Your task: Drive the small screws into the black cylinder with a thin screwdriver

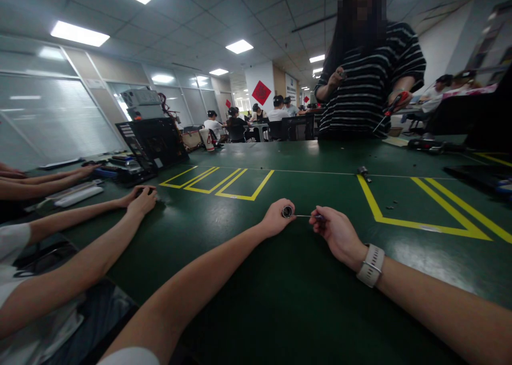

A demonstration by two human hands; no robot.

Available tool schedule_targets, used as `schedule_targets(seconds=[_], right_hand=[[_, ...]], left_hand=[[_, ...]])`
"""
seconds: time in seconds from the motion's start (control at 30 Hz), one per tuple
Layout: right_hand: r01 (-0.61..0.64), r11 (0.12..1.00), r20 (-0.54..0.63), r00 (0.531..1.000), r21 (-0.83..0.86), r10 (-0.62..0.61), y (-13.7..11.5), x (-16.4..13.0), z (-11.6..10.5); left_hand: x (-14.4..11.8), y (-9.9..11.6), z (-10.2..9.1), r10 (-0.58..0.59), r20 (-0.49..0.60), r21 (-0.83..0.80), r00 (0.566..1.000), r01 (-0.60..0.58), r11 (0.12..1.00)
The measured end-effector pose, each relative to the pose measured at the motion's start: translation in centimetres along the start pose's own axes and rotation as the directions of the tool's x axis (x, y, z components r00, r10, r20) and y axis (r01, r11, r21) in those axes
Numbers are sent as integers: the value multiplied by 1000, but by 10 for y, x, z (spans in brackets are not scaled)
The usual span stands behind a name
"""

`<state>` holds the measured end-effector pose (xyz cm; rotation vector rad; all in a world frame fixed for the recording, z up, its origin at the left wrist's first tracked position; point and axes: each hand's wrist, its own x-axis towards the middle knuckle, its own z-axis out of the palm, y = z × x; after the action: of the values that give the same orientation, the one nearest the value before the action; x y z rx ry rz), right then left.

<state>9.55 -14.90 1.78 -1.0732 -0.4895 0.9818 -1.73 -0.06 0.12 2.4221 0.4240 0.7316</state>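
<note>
My left hand [279, 217] is closed around a small round metal part [287, 211], its ring-shaped open end facing me. In my right hand [334, 232], which wears a pale watch, the fingers pinch the dark handle of a thin screwdriver [306, 216]. The screwdriver's slim shaft points left and its end meets the side of the round part or my left fingertips; I cannot tell which. Both hands are just above the green table [240, 280]. Several tiny dark pieces [392, 205] lie to the right, inside a yellow-taped outline.
A small metal fitting [363, 173] lies on the yellow tape [370, 197]. At left, a co-worker's hands [142, 194] hold a small dark object beside a computer case [154, 141]. Across the table stands a person [364, 88] with a red-handled screwdriver [394, 105]. A dark tool [426, 145] lies far right.
</note>
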Motion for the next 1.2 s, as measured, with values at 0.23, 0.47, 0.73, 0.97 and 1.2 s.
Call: schedule_targets(seconds=[0.23,0.47,0.73,0.97,1.2], right_hand=[[1,1000,0,1000,-20,-1,-2,-2,0],[19,999,-21,1000,-34,-20,2,3,-2],[26,997,-46,998,-77,-30,0,0,-1],[34,990,-49,998,-134,-41,-3,-3,0],[43,980,-44,998,-194,-52,-2,-3,1]], left_hand=[[-2,1,0,59,32,91,998,-62,994],[-1,8,-2,77,53,114,996,-82,990],[-5,8,-3,24,48,117,999,-30,993],[-3,7,-1,7,66,131,998,-16,991],[-4,6,0,26,59,153,998,-35,988]])
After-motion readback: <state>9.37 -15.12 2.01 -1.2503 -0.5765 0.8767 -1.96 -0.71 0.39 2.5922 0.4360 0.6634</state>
